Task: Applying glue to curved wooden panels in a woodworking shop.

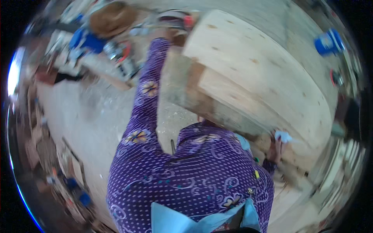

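A purple, dotted and flowered sleeve stretches to the upper left. At its end my left hand [160, 32] is blurred beside a dark-and-white banded object [173, 18] with a red part; its grip is unclear. My right hand [277, 145], at the right, is closed on a pale piece of cloth or paper [282, 136]. It is at the lower edge of a large, pale wooden panel [259, 70] with a curved outer edge and darker knot-like marks. A narrower pale board [227, 88] lies along the panel's near side, beside a brown, worn wooden surface [201, 102].
Upper left are a blue container [87, 42], a brown sack-like bundle [113, 19] and a metallic item with a red ring [118, 51]. A blue bucket [328, 42] stands upper right. Wood scraps [43, 142] line the left; stacked pale boards [341, 169] are at the right.
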`<state>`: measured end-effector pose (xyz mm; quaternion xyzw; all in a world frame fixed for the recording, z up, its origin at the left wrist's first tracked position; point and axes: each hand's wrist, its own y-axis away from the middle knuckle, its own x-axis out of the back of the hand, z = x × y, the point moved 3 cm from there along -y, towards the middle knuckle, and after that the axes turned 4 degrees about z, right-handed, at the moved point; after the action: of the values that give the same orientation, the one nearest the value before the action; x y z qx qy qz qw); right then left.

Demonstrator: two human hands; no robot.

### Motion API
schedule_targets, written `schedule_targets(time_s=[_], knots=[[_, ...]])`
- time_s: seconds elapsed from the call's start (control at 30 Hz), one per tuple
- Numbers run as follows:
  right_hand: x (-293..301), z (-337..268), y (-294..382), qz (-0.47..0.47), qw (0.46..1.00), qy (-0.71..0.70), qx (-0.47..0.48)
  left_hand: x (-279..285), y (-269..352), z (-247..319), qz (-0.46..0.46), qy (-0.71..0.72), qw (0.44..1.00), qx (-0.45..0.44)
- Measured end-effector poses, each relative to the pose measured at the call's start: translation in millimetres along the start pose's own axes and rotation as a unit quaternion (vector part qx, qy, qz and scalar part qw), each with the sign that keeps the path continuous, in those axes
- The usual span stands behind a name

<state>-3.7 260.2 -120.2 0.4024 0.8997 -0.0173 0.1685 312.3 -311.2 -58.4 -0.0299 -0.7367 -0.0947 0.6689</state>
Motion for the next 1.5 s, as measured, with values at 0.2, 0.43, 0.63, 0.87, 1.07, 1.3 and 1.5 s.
schedule_targets(time_s=[0.2, 0.43, 0.63, 0.87, 1.07, 1.3, 1.5], knots=[[1.4, 25.1, 13.3, 0.117, 0.993, -0.001, -0.021, 19.3, 22.1, 18.5, -0.054, 0.039, 0.995, -0.071], [-30.3, -2.1, 14.5, 0.088, 0.994, -0.052, -0.028, 39.1, 26.9, -10.9, 0.005, -0.117, 0.985, -0.129], [-27.3, 1.0, 15.6, 0.035, 0.996, -0.071, -0.048, 87.2, 120.2, 49.0, 0.135, 0.292, 0.925, -0.204], [-13.2, -17.2, 8.0, 0.055, 0.996, -0.068, 0.009, 69.4, 219.6, 175.3, 0.004, 0.458, 0.799, -0.389], [-7.7, -31.5, -9.7, 0.089, 0.988, -0.07, 0.104, 63.0, 281.7, 264.4, -0.026, 0.487, 0.726, -0.484], [-33.8, -42.8, -18.3, 0.043, 0.998, -0.031, 0.046, 60.0, 292.0, 292.1, 0.006, 0.443, 0.729, -0.521], [-52.4, -45.1, -17.9, 0.009, 0.999, -0.041, 0.034, 58.4, 291.6, 276.5, 0.19, 0.336, 0.716, -0.581]])
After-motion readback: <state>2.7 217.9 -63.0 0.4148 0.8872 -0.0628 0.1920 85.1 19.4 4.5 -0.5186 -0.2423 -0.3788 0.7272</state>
